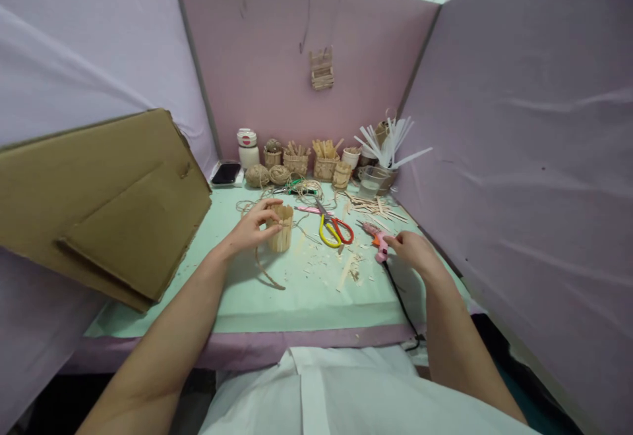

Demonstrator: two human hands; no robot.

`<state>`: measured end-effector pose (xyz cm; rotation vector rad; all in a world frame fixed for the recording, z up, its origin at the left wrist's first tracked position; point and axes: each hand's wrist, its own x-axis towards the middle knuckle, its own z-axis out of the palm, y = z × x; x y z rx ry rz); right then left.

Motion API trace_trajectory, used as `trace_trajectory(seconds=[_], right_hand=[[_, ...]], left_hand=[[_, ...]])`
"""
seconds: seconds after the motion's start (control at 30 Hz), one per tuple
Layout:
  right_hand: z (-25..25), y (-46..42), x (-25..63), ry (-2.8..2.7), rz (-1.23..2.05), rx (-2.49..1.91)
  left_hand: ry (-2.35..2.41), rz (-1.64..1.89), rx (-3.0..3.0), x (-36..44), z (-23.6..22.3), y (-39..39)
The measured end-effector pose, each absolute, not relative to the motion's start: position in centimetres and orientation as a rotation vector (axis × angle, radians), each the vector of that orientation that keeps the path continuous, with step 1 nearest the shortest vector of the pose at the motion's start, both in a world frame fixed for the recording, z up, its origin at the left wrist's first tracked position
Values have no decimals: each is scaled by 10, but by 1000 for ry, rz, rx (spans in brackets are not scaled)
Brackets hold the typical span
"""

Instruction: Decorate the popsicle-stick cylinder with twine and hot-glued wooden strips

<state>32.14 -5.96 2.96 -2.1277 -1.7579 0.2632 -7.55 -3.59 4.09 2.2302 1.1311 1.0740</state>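
Note:
A small round cup made of upright wooden craft sticks (281, 236) stands on the left half of the table. My left hand (253, 225) is curled about its upper left side, thumb in front and fingers at the rim. A strand of brown twine (267, 275) trails from beneath that hand onto the cloth. On the right, my right hand (408, 248) has its fingers closed at the handle of a pink hot glue gun (380, 242), whose nozzle points to the back left. Between the hands lie scissors (332, 229) with one yellow and one red handle.
Wood scraps (352, 270) litter the middle. Behind are twine balls (258, 176), stick-filled baskets (326, 166), loose thin sticks (378, 207) and white glue sticks (390, 142). Cardboard (123, 204) leans at left. The glue gun's black cord (399, 296) runs over the front edge.

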Motion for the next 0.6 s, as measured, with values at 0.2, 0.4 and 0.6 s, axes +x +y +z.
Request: trace_trajectory(seconds=[0.2, 0.4, 0.6], right_hand=[[16, -55, 311, -1856, 375, -2292], [14, -50, 314, -1623, 619, -2160], [27, -63, 290, -1188, 986, -1560]], left_hand=[[1162, 1031, 2242, -76, 44, -39], [1129, 1012, 2284, -78, 42, -37], [1091, 1000, 2278, -81, 39, -35]])
